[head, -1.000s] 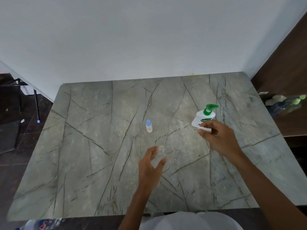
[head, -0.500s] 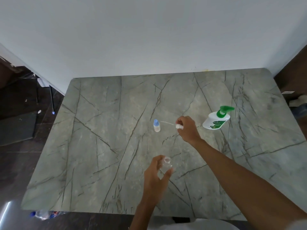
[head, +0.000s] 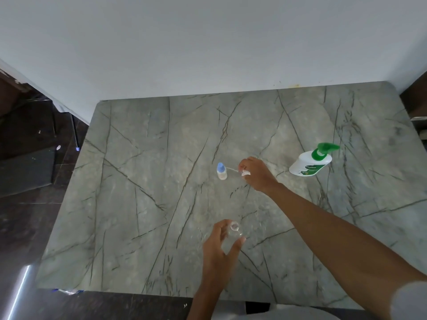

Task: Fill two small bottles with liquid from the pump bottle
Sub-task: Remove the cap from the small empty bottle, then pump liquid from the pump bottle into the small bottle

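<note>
Head view: a marble table (head: 138,204) set against a white wall (head: 208,42). The left hand (head: 219,252) sits near the front edge, thumb and fingers curled round a clear small bottle (head: 234,229) that stands upright with its mouth uncovered; the grip looks loose, more steadying than squeezing. The right hand (head: 255,173) is out toward the middle of the table, fingers pinched on a small white cap (head: 245,173) with a thin dip tube (head: 231,169) running left from it. I take this for the clear bottle's own top, though it is too small to be sure. The tube's tip ends just beside the second small bottle (head: 221,171), which stands upright with its blue cap on. The pump bottle (head: 310,163) stands at the right, well apart from both hands, leaning in the wide lens, its green pump head pointing right.

As for progress, little of the filling seems done. The clear bottle is open and ready but looks empty, and the blue-capped one is closed; whether anything is inside it cannot be told from here. What is left: put the white cap down, bring the open bottle under the pump spout or the pump to it, dispense, cap it, then open, fill and close the second
</note>
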A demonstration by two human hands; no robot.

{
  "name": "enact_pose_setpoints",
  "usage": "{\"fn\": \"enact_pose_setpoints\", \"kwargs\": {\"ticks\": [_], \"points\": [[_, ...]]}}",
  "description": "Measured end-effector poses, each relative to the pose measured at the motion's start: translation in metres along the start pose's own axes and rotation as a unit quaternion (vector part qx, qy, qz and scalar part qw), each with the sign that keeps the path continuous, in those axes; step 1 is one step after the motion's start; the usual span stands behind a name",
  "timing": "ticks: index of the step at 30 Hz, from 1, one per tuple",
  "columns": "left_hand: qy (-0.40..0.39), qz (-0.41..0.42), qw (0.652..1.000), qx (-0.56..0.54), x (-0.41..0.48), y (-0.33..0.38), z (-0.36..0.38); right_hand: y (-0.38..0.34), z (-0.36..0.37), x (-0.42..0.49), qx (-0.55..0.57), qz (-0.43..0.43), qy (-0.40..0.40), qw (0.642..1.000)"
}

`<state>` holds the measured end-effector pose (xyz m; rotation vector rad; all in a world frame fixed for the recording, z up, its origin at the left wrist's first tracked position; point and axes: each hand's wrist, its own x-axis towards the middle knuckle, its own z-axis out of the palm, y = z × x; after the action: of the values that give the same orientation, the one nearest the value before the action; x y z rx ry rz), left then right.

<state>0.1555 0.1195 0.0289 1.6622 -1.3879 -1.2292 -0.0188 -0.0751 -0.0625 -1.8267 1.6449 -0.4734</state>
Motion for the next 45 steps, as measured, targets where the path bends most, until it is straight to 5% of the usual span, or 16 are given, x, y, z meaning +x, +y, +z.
{"fn": "enact_pose_setpoints", "kwargs": {"ticks": [11, 15, 19, 23, 37, 45], "points": [[0.012, -0.001, 1.000, 0.012, -0.007, 0.003, 0.005, 0.000, -0.008, -0.015, 0.060, 0.029, 0.007, 0.998], [0.028, 0.006, 1.000, 0.011, -0.008, 0.005, 0.011, -0.012, -0.028, -0.067, 0.136, 0.025, 0.158, 0.978], [0.043, 0.011, 0.999, 0.018, -0.011, 0.005, 0.018, -0.008, -0.053, -0.143, 0.149, 0.104, 0.372, 0.910], [0.047, 0.019, 0.998, 0.025, -0.016, 0.009, 0.029, 0.008, -0.077, -0.159, 0.149, 0.178, 0.451, 0.862], [0.087, -0.010, 0.996, -0.037, -0.070, 0.019, 0.060, 0.028, -0.081, -0.053, 0.166, 0.365, 0.360, 0.843], [0.101, 0.004, 0.994, -0.043, -0.093, 0.011, 0.056, 0.039, -0.075, -0.073, 0.183, 0.258, 0.399, 0.861]]}}
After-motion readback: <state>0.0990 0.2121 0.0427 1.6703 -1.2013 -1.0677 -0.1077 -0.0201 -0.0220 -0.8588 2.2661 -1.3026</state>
